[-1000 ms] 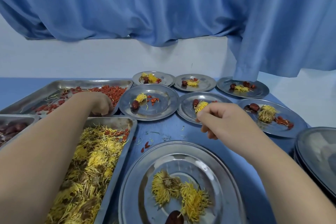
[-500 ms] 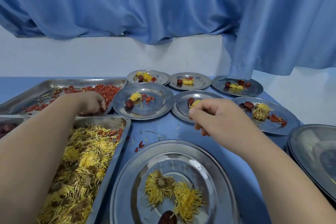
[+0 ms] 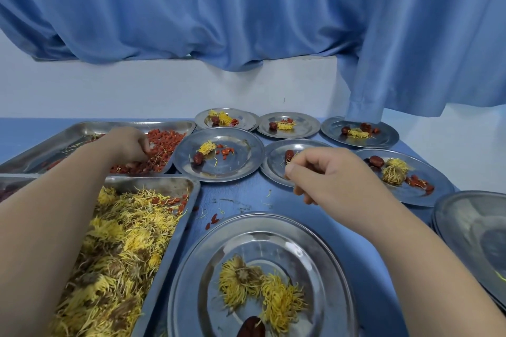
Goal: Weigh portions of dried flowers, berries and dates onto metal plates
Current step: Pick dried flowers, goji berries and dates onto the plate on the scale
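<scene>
Left hand (image 3: 128, 146): fingers curled down into the red berries (image 3: 164, 139) in the far tray (image 3: 76, 134) — grasping some
Right hand (image 3: 331, 175): fingers curled above a small plate (image 3: 275, 165) — cannot tell whether it holds anything
Near plate (image 3: 315, 241): two dried flowers (image 3: 260, 287), one date (image 3: 250, 327)

near plate (image 3: 315, 254): 2 yellow flowers (image 3: 238, 282), 1 date (image 3: 250, 327) | berries (image 3: 164, 139): red, far-left tray (image 3: 82, 131)

— Can you read any words or numbers here?
— No. There are none to read.
— Not on the metal plates (image 3: 241, 169) in the middle?
— No, just shiny metal.
— The trays (image 3: 175, 182) at 9 o'clock? The blue curtain (image 3: 219, 8) at 12 o'clock?
— No letters, no signs there.
</scene>
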`<state>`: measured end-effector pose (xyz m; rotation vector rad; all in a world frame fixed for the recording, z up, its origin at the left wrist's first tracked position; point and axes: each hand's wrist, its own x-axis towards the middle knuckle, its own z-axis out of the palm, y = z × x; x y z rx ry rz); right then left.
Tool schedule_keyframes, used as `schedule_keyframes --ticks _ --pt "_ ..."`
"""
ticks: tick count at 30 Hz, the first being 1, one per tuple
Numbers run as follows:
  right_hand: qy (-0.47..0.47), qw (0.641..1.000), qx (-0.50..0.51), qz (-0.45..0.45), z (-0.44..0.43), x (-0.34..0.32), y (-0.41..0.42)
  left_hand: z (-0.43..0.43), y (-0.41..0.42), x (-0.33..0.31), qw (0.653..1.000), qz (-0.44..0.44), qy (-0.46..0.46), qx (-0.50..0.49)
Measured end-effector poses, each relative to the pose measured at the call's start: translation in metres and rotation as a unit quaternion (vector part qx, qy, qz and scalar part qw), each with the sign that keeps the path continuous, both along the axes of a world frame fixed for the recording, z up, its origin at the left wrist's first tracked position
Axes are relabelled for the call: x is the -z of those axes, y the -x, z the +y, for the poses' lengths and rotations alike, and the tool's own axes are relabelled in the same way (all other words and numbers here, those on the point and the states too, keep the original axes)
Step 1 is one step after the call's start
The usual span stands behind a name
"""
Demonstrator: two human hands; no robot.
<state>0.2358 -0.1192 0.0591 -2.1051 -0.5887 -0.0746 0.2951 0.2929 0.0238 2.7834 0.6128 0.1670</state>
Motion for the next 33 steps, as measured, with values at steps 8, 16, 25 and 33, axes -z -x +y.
schedule_keyframes --ticks 8,16,25,33 --pt "-0.016 1.000 -0.001 -0.006 -0.004 -0.006 0.002 -0.006 0.027 -0.021 0.969 -0.086 0.232 0.022" --pt "-0.070 0.998 -0.007 0.004 -0.013 -0.029 0.021 -0.095 0.081 -0.060 0.873 -0.064 0.452 0.173" --pt "-0.080 0.993 -0.074 -0.044 -0.036 -0.033 0.077 -0.213 0.110 -0.041 0.887 0.052 0.343 0.304" --pt "-0.028 0.998 0.017 -0.057 -0.075 0.042 0.105 -0.253 0.113 -0.038 0.930 0.083 0.112 0.339"
